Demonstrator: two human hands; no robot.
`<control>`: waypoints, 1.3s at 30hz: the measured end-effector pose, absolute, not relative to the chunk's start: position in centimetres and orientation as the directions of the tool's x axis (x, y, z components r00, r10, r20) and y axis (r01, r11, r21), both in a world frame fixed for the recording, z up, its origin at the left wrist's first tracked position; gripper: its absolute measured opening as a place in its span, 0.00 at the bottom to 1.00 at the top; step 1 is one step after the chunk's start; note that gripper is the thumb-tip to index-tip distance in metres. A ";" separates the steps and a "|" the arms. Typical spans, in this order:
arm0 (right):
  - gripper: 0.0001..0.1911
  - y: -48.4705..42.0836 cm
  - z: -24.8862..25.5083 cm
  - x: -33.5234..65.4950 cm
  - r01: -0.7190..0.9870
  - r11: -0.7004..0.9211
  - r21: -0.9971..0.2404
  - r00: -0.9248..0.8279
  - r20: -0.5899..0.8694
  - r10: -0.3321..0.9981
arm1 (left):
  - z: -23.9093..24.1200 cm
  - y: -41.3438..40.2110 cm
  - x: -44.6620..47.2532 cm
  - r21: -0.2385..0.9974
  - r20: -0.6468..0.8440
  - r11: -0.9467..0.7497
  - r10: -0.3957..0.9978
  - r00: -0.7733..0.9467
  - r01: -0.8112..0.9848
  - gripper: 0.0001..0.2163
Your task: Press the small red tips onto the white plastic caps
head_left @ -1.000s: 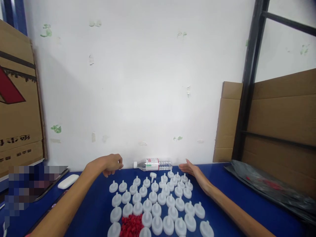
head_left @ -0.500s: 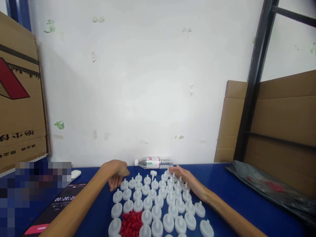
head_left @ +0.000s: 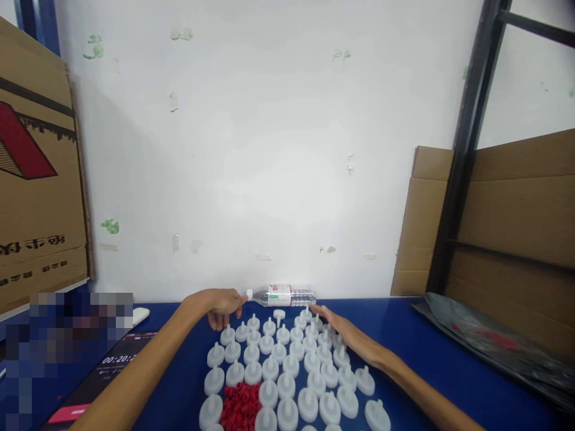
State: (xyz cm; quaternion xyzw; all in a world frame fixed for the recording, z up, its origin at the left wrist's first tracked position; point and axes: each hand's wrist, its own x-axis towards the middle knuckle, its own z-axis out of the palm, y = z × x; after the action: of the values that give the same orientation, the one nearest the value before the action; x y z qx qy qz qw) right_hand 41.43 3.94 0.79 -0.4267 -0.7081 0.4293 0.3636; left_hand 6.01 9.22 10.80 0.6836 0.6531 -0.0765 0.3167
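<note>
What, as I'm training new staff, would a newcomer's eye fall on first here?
Probably the small red pieces heaped at the near edge of view, vivid among white nozzle caps on the blue tabletop. Next, perhaps, the clear plastic bottle lying on its side by the white wall, beyond the caps. The left hand and right hand flank the caps' far end.

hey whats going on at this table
A person reaches around white spouted caps spread on a blue table. The right hand is stretched along their far right edge. The left hand, fingers bent, is by the neck end of a clear bottle lying on its side. Small red pieces are heaped among the nearer caps.
</note>
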 end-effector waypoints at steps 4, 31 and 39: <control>0.36 3.0 1.7 40.7 0.344 0.287 -0.894 -0.410 0.132 0.902 | 10.9 9.1 7.1 0.415 -0.479 -0.011 0.848 0.229 0.910 0.15; 0.44 3.7 0.9 40.3 0.352 0.290 -0.890 -0.290 0.190 0.938 | 9.1 7.0 12.2 0.249 0.053 -0.615 0.780 0.624 0.748 0.13; 0.41 3.9 0.6 40.5 0.366 0.290 -0.884 -0.285 0.190 0.940 | 7.8 7.5 12.2 0.233 0.053 -0.629 0.770 0.636 0.742 0.13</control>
State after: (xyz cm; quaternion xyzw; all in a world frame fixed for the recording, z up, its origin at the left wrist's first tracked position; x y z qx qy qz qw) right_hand 40.47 3.93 0.57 -0.4615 -0.7072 0.3770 0.3805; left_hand 12.18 7.51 7.76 0.8994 0.4202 0.0740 0.0950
